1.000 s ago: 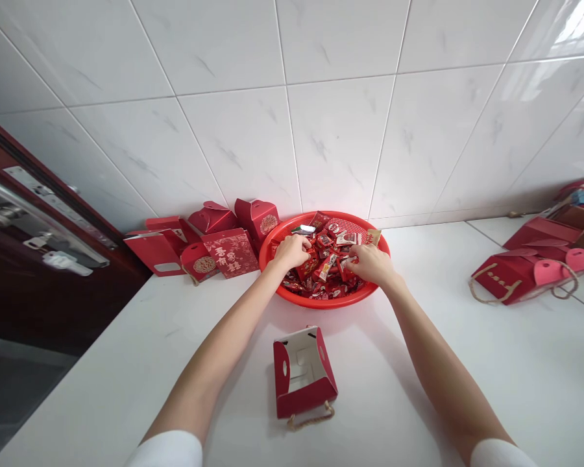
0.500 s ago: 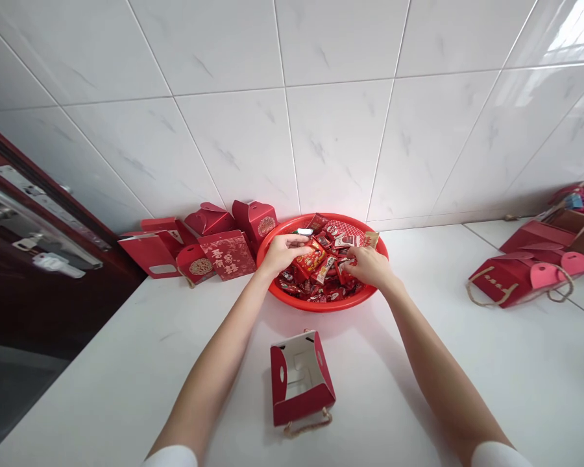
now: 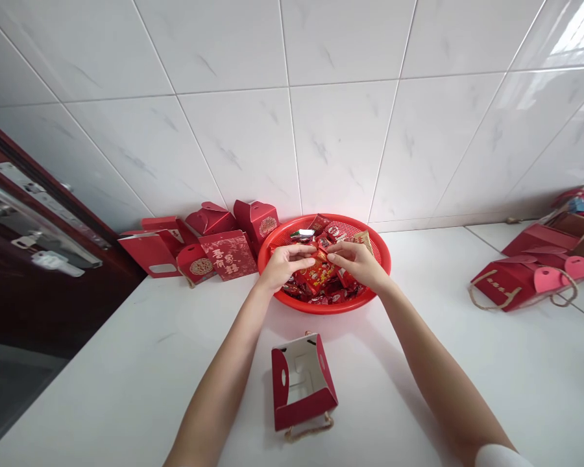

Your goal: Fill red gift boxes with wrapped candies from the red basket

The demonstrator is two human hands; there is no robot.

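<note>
My left hand (image 3: 287,264) and my right hand (image 3: 357,262) are close together over the red plastic basket (image 3: 385,259). Both are closed in a pinch at the upper part of a shiny red candy packet (image 3: 317,275) with yellow print. The basket holds many small wrapped candies, mostly red; parts of them are hidden under my hands. A gold-coloured packet (image 3: 363,240) leans by the basket's right rim, behind my right hand. In front of the basket stands a small dark-red gift box (image 3: 305,414), its top open and its white inside bare, with a twisted rope handle.
Several red gift boxes (image 3: 211,219) and a printed red card box (image 3: 230,254) stand against the tiled wall at left. More rope-handled red boxes (image 3: 509,282) lie at right, by a brown carton (image 3: 577,227). A dark door (image 3: 43,292) borders the white counter (image 3: 175,363).
My right hand has moved left, toward my left hand. The red candy packet now sits between the fingertips of both hands, slightly lower. The open box stays in place.
</note>
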